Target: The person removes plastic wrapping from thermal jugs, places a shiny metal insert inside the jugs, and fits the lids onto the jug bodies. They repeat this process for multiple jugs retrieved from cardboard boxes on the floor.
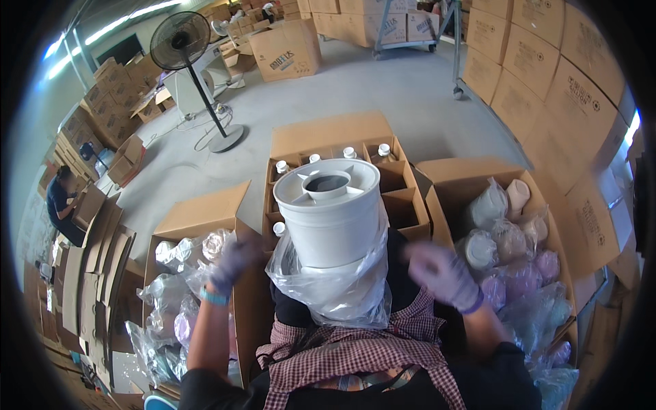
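Grey floor [424, 102] spans the upper middle, dark-printed cartons [526, 61] stacked upper right, a black fan [179, 39] upper left. At centre, a white tub [330, 229] in clear plastic [348, 297] partly hides an open box [331, 130] of capped bottles [385, 153]. Gloved left hand [236, 264] and right hand [444, 275] blur either side; whether their fingers grip anything, I cannot tell.

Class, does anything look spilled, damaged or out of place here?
Mildly odd: the clear plastic bag sags around the lower part of the white container, leaving its top bare. I see no obvious damage.
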`<state>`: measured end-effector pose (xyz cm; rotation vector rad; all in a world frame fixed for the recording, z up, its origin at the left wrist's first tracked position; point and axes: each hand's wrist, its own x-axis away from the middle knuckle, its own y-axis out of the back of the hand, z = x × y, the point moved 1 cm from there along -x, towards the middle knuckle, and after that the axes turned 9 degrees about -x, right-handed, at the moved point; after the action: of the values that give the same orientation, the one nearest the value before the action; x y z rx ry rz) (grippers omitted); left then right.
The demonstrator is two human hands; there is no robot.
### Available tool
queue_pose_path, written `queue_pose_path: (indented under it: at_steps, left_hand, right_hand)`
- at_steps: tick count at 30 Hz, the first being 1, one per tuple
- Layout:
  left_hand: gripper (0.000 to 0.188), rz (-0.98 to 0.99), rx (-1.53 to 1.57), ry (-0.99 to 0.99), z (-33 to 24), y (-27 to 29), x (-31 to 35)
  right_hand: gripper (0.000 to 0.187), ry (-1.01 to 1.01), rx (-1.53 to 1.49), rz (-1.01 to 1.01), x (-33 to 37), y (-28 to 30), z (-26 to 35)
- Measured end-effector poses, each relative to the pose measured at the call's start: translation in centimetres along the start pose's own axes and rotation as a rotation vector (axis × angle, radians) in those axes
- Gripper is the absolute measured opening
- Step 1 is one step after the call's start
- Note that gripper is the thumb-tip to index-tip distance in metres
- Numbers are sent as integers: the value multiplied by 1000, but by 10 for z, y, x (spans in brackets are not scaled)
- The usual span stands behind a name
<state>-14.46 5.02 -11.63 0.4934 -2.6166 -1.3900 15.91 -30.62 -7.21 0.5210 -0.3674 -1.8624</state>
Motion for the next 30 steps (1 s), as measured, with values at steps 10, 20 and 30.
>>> queue_pose_path:
  at_steps: [10,20,30]
  left_hand:
    - [66,-357,1014,-267,-144,17,-113]
    - [66,-774,-165,-413,-238,65,-81]
    - [119,-577,696,-195,-116,41,-127]
  right_hand:
    - [76,401,-228,-127,-176,-34,44]
    - [80,-78,-1676,67,-255,-74,-70]
    - [54,398,-829,-132,-226,-8,19]
